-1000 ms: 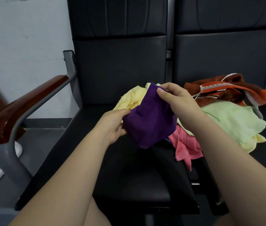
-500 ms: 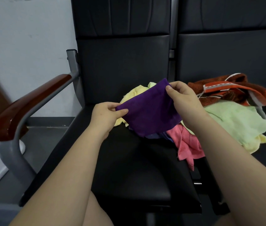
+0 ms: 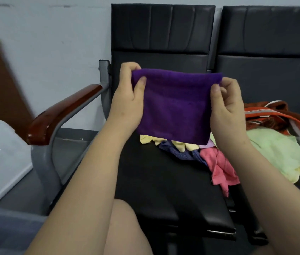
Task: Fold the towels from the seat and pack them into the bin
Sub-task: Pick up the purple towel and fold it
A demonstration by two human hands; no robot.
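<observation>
- Head view: a person holds a purple towel [image 3: 175,107] up in the air above the black seat [image 3: 154,181], in front of the seat back.
- The left hand [image 3: 129,100] pinches the towel's upper left corner, thumb in front and fingers curled behind. The right hand [image 3: 226,105] pinches the upper right corner the same way.
- The towel's top edge runs taut from left to right between the two grips, and the cloth hangs straight down below them as a flat panel, its lower edge free and clear of the seat.
- The next fold, by the look of it, turns on that layout: the corners are level, so either hand can carry its corner across to the other.
- Unfolded towels lie heaped at the far right of the seat, just below and behind the hanging cloth: a yellow towel [image 3: 180,145], a pink towel [image 3: 219,168], a green towel [image 3: 278,151] and an orange towel [image 3: 274,116].
- A pale bin [image 3: 2,153], as it appears to be, sits low at the left, beyond the wooden armrest [image 3: 62,111], so the left hand is nearer to it.
</observation>
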